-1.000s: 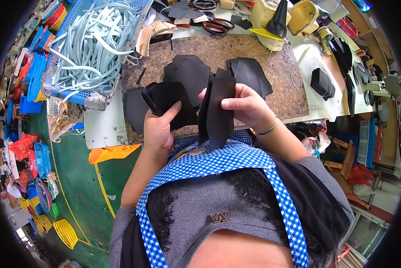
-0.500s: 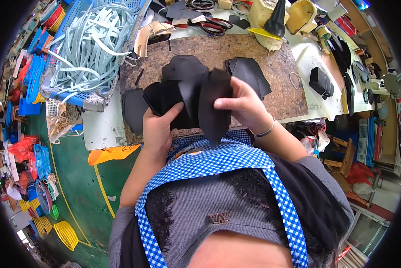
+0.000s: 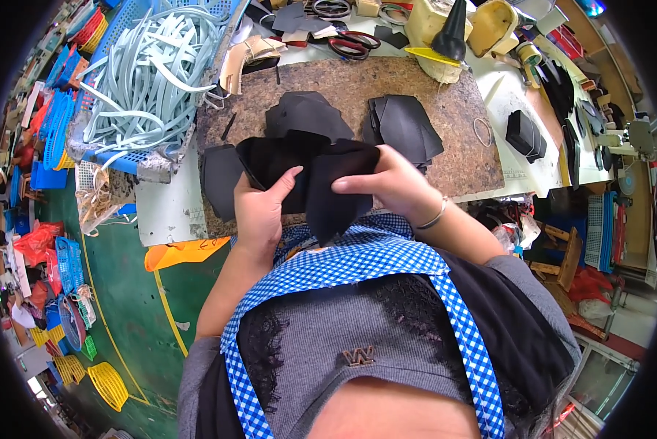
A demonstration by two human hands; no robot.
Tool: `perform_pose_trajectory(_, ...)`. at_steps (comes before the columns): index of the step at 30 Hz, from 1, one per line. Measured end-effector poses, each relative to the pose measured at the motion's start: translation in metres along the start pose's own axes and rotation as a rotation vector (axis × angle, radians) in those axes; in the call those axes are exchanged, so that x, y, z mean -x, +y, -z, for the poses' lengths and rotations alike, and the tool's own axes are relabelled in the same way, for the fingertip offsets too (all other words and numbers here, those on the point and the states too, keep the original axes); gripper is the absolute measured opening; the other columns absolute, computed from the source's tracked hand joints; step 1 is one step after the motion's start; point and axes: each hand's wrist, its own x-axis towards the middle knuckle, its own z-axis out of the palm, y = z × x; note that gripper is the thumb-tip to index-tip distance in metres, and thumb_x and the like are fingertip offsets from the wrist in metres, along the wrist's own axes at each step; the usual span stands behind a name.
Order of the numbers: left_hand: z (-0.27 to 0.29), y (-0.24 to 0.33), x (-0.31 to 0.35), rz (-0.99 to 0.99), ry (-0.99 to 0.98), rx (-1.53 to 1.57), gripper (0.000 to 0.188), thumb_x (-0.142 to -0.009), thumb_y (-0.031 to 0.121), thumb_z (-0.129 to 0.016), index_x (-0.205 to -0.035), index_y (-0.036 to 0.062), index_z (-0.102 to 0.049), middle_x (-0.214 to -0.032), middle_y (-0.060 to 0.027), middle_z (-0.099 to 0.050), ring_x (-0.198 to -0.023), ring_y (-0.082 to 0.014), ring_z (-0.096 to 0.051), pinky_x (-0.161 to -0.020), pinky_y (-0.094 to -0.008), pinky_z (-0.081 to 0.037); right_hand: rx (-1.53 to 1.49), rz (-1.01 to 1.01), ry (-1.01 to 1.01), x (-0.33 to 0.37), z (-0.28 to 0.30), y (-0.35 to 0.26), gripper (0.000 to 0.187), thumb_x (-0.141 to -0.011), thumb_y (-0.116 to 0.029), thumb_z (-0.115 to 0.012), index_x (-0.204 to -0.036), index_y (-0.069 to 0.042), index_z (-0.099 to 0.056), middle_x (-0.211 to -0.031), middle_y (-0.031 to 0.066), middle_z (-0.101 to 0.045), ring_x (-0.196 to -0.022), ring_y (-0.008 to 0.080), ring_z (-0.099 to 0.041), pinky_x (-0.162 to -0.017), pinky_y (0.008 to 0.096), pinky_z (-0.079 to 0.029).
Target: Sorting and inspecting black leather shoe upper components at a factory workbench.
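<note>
My left hand (image 3: pixel 261 212) grips a bundle of black cut pieces (image 3: pixel 275 162) that look like leather or fabric, its thumb pressed on top. A darker, pointed black piece (image 3: pixel 337 192) is pinched in my right hand (image 3: pixel 388 183), thumb over its face, and it overlaps the bundle. Behind my hands, a pile of black pieces (image 3: pixel 306 113) lies on the brown board (image 3: pixel 328 77). Another fanned stack of black pieces (image 3: pixel 405 128) rests beyond my right hand. More black pieces (image 3: pixel 218 175) lie left of my left hand, partly at the board's edge.
A blue basket (image 3: pixel 116 157) of pale blue strips (image 3: pixel 152 80) stands at the left. Red-handled scissors (image 3: pixel 352 45) and a black cone (image 3: pixel 453 33) sit at the back. To the right are a rubber band (image 3: pixel 483 132) and a tied black bundle (image 3: pixel 524 136).
My right hand has shifted slightly left, and its black piece has turned and now lies closer against the bundle. The far right stack shows more fully. My left hand stays nearly still.
</note>
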Motion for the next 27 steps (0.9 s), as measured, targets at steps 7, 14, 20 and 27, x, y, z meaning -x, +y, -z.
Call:
perform_pose_trajectory(7,-0.009,0.021,-0.001,0.184,0.065,0.258,0.033,-0.083,0.001,-0.065,-0.115,-0.0027,-0.057,-0.108,-0.0115,-0.064,-0.097,-0.0221,-0.063,-0.086,-0.0337,-0.05,-0.268,0.193,0.192,-0.013,0.013,0.002,0.038,-0.074,0.003,-0.072,-0.109,0.003,-0.058,-0.103,0.0113,-0.064,-0.093,0.0186,-0.063,-0.084,0.0322,-0.052)
perform_pose_trajectory(14,-0.004,0.005,-0.001,0.17,0.08,0.2,0.023,-0.085,0.006,-0.065,-0.106,-0.0017,-0.06,-0.102,-0.0118,-0.065,-0.091,-0.0208,-0.064,-0.082,-0.0337,-0.052,-0.089,-0.063,0.277,-0.018,-0.01,0.006,0.035,-0.071,-0.003,-0.076,-0.101,0.006,-0.062,-0.095,0.0116,-0.067,-0.086,0.0179,-0.065,-0.079,0.0308,-0.053)
perform_pose_trajectory(20,0.003,0.014,-0.004,0.143,0.061,0.06,0.022,-0.089,0.015,-0.062,-0.104,-0.0013,-0.061,-0.097,-0.0141,-0.066,-0.089,-0.0225,-0.064,-0.082,-0.036,-0.052,-0.305,0.021,0.061,-0.002,0.007,-0.011,0.037,-0.075,0.0,-0.071,-0.109,0.008,-0.059,-0.102,0.0134,-0.065,-0.088,0.0195,-0.065,-0.081,0.0318,-0.053)
perform_pose_trajectory(27,-0.014,0.005,0.01,0.177,-0.178,-0.052,0.025,-0.083,0.005,-0.063,-0.105,-0.0069,-0.062,-0.097,-0.0103,-0.067,-0.084,-0.0158,-0.065,-0.074,-0.0261,-0.052,0.046,0.056,0.148,-0.015,-0.012,0.006,0.035,-0.073,-0.009,-0.078,-0.102,0.005,-0.064,-0.093,0.0078,-0.067,-0.08,0.0118,-0.063,-0.075,0.0277,-0.053)
